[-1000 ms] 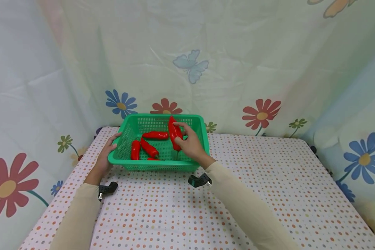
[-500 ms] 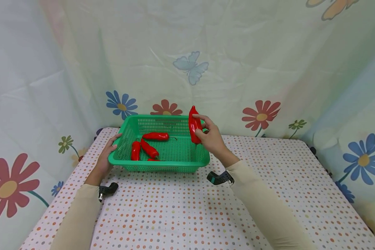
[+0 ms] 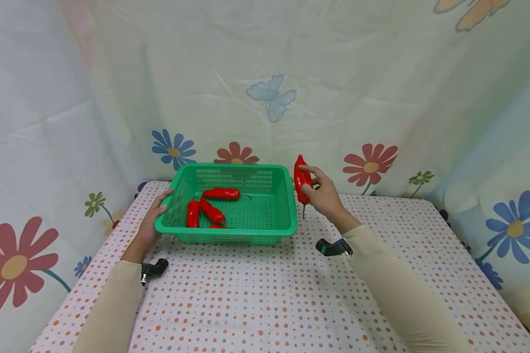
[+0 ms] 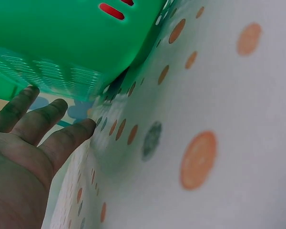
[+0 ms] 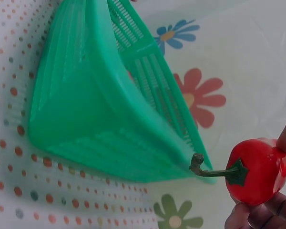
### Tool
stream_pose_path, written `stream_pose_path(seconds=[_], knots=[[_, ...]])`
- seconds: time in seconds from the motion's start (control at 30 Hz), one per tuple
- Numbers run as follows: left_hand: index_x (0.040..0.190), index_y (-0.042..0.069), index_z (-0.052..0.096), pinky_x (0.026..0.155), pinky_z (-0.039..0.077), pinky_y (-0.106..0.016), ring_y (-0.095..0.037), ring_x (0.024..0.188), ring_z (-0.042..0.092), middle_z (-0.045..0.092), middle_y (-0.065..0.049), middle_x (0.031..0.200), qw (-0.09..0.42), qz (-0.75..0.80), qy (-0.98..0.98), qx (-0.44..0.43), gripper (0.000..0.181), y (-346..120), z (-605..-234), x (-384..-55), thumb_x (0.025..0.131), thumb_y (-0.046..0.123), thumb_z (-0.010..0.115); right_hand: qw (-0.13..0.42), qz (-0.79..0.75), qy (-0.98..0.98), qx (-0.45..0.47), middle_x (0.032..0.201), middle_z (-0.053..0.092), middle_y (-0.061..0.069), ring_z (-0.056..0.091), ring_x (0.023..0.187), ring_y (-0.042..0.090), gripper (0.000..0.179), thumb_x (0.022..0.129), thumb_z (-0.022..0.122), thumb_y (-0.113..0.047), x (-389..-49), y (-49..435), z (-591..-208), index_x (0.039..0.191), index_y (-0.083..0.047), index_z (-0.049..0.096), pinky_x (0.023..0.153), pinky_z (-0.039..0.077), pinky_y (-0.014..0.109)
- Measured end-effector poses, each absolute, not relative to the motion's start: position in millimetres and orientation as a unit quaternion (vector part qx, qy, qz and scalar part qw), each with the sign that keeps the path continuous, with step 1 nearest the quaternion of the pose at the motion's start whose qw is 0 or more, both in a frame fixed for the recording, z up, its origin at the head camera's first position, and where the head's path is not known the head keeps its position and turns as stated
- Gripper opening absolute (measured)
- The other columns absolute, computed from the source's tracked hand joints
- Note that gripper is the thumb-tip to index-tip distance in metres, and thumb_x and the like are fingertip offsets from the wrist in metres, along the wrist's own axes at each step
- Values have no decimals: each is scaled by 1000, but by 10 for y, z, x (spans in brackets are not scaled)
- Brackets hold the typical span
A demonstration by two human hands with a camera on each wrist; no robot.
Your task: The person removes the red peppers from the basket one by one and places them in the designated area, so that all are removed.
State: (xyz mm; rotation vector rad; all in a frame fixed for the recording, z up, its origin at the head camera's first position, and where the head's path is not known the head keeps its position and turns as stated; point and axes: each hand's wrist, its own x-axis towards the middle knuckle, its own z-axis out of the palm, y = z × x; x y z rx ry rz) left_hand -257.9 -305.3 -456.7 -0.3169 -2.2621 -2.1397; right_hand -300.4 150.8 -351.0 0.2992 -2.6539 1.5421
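Red peppers [image 3: 212, 211] (four visible) lie in the green basket [image 3: 243, 231].

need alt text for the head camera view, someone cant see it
A person's right hand holds a red pepper, tip up, beside the right end of a green basket. The left hand touches the basket's left end, and four more peppers lie inside, one mostly hidden. A dotted tablecloth lies beneath, a flowered curtain behind.
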Motion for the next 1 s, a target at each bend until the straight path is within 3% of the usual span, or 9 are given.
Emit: stream_pose_path(seconds=[0.13, 0.27, 0.4, 0.5, 0.67, 0.83, 1.0], knots=[[157, 29, 18, 97, 42, -21, -38, 146, 20, 9, -12, 164, 6, -683, -724, -101, 52, -3037, -4562, -2587, 106, 34, 25, 28, 493, -867, 74, 120, 52, 23, 53, 107, 36, 54, 96, 50, -13, -3046, 1653, -3570, 148, -23, 41, 76, 56, 38], [158, 29, 18, 98, 41, -21, -38, 146, 19, 8, -12, 164, 6, -681, -725, -101, 52, -3034, -4562, -2592, 107, 33, 24, 24, 479, -876, 51, 126, 50, 25, 53, 112, 40, 52, 98, 51, -16, -3084, 1789, -3652, 149, -19, 40, 83, 56, 47], [158, 29, 17, 104, 38, -30, -37, 147, 19, 8, -11, 164, 7, -677, -729, -97, 52, -3036, -4559, -2581, 106, 34, 24, 13, 473, -880, 26, 138, 45, 26, 49, 120, 43, 49, 99, 54, -17, -3132, 1899, -3766, 147, -16, 42, 92, 52, 54], [158, 30, 18, 107, 37, -34, -37, 147, 19, 9, -10, 164, 6, -677, -730, -93, 52, -3037, -4562, -2570, 106, 35, 25, 3, 470, -883, 6, 141, 44, 25, 49, 122, 43, 47, 101, 51, -18, -3158, 1955, -3846, 147, -16, 43, 93, 52, 52], [157, 30, 18, 101, 41, -26, -38, 147, 19, 8, -11, 164, 4, -682, -725, -93, 52, -3046, -4582, -2567, 106, 35, 25, -4, 458, -889, -13, 142, 43, 25, 49, 121, 42, 46, 103, 47, -19, -3185, 2008, -3966, 148, -16, 42, 90, 54, 48], [157, 31, 18, 97, 43, -23, -39, 146, 19, 7, -11, 164, 6, -683, -723, -98, 52, -3060, -4603, -2578, 106, 36, 25, -11, 440, -897, -27, 137, 46, 26, 51, 112, 38, 46, 102, 47, -20, -3223, 2041, -4067, 148, -14, 43, 78, 54, 36], [157, 30, 18, 98, 42, -22, -38, 146, 19, 8, -10, 164, 7, -684, -723, -96, 52, -3053, -4602, -2592, 106, 36, 25, -34, 446, -892, -58, 138, 46, 27, 52, 111, 37, 47, 102, 47, -22, -3261, 2071, -4157, 148, -13, 43, 71, 53, 31]])
